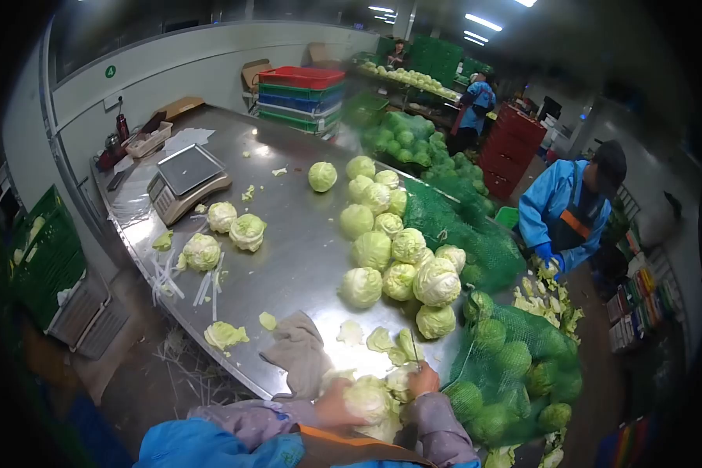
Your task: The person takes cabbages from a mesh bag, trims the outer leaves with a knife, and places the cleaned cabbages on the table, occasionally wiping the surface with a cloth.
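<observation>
At the table's near edge, my left hand (334, 404) is closed round the left side of a pale green cabbage (366, 400). My right hand (423, 380) is wrapped round a knife (415, 351) whose thin blade points up and away from me, just right of that cabbage. Cut leaves (390, 340) lie beyond my hands, with more leaf pieces between them. A grey-brown cloth (298, 351) is spread to the left of my left hand. Whole cabbages (398, 281) are grouped on the steel table past the leaves.
Green net sacks of cabbages (513, 359) flank the table on the right. A scale (186, 181), three cabbages (201, 252) and white strips (168, 277) are on the left. Stacked crates (300, 97) stand behind. A co-worker in blue (565, 207) handles a cabbage at right.
</observation>
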Available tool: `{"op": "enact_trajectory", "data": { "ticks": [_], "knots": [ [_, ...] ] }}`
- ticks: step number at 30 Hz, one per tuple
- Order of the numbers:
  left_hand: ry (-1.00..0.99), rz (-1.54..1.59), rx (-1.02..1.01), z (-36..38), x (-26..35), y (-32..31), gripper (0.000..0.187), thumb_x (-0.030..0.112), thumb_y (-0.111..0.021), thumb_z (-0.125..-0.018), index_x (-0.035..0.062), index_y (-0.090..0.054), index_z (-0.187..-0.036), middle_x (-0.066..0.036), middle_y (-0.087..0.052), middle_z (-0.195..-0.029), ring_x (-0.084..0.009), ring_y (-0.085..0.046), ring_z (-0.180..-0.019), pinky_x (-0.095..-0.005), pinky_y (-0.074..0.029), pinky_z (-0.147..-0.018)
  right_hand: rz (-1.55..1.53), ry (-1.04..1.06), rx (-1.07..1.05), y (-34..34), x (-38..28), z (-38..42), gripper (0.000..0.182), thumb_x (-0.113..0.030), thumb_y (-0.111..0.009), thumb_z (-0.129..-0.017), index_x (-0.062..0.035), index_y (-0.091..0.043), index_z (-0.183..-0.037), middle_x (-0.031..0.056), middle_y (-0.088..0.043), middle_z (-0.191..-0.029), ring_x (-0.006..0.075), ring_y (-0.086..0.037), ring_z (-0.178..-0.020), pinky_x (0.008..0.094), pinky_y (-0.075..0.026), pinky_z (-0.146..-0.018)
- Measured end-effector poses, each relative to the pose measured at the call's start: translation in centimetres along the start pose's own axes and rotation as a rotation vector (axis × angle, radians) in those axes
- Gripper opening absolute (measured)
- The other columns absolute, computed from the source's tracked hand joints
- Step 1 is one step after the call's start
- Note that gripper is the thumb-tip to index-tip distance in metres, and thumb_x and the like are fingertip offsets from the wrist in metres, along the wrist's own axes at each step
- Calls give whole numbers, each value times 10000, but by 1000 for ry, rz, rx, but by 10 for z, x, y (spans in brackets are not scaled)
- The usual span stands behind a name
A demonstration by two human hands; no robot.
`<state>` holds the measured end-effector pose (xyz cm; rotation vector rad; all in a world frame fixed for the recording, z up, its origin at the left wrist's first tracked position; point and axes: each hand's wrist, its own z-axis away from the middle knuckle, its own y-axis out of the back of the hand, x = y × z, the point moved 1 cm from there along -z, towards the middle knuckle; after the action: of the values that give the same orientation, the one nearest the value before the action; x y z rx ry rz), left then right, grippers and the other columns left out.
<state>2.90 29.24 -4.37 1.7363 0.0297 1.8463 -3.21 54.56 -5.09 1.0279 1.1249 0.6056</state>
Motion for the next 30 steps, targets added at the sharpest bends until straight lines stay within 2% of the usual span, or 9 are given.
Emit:
{"op": "enact_trajectory", "data": {
  "ticks": [3, 5, 6, 7, 11, 19, 27, 28, 30],
  "knots": [
    [67, 61, 177, -6, 11, -3, 1104, 510, -851, -522, -65, -321, -1301, -249, -395, -1269, -337, -410, -1196, -408, -341, -1026, -116, 249, 206, 11, 6, 18, 636, -155, -785, -675, -21, -529, -1241, 245, -624, -1031, 362, -631, -857, 421, -504, -751],
    [147, -1, 262, -23, 26, -11, 1069, 559, -824, -539, -74, -371, -1272, -263, -423, -1240, -360, -425, -1172, -413, -355, -1010, -558, 189, 101, 35, -1, 47, 616, -132, -776, -703, -26, -519, -1253, 207, -630, -1087, 265, -631, -783, 360, -502, -675],
    [293, -60, 268, -31, 34, -13, 1049, 585, -804, -550, -78, -399, -1255, -267, -440, -1225, -364, -427, -1167, -413, -358, -1003, -808, -204, -190, 62, -28, 70, 668, -234, -807, -689, 3, -522, -1244, 177, -628, -1113, 216, -632, -871, 313, -501, -764],
    [440, -116, 272, -35, 37, -17, 1033, 612, -784, -562, -82, -426, -1238, -271, -457, -1209, -368, -430, -1162, -414, -362, -997, -804, -208, -184, 52, -25, 76, 668, -234, -807, -689, 3, -522, -1244, 177, -628, -1113, 216, -632, -871, 313, -501, -764],
    [266, -38, 186, -40, 19, -28, 851, 629, -728, -630, -84, -532, -1051, -256, -526, -1067, -359, -519, -1019, -416, -436, -873, -598, 184, -137, 17, -15, 95, 782, -163, -850, -639, 24, -464, -1294, 154, -606, -1150, 182, -603, -954, 303, -495, -802],
    [-52, -180, 199, -23, -9, -22, 405, 312, -659, -832, 2, -574, -1078, -189, -578, -1044, -348, -569, -951, -396, -461, -814, -787, -62, -243, 9, -15, 101, 903, -199, -864, -617, 70, -383, -1332, 184, -598, -1136, 207, -604, -982, 300, -498, -828],
    [-111, -139, 153, -34, -57, -16, 413, 101, -560, -825, 190, -568, -1228, -170, -563, -1141, -340, -561, -1021, -416, -473, -821, -902, -141, -245, -9, 26, 87, 807, -64, -812, -661, 24, -387, -1342, 107, -639, -945, 139, -601, -655, 273, -501, -561],
    [-130, -143, 163, -39, -44, -13, 413, 101, -560, -825, 190, -568, -1228, -170, -563, -1141, -340, -561, -1021, -416, -473, -821, -941, -52, -271, -27, 37, 81, 813, -24, -747, -699, 21, -309, -1383, 94, -608, -555, 189, -566, -401, 306, -470, -383],
    [191, -452, -151, -39, -26, -13, 432, 199, -502, -872, 155, -482, -1301, -178, -587, -1113, -333, -554, -1071, -422, -448, -861, -1051, -118, -251, -37, 45, 78, 801, -22, -747, -694, 24, -324, -1372, 95, -613, -567, 187, -570, -412, 305, -469, -390]
  ]
}}
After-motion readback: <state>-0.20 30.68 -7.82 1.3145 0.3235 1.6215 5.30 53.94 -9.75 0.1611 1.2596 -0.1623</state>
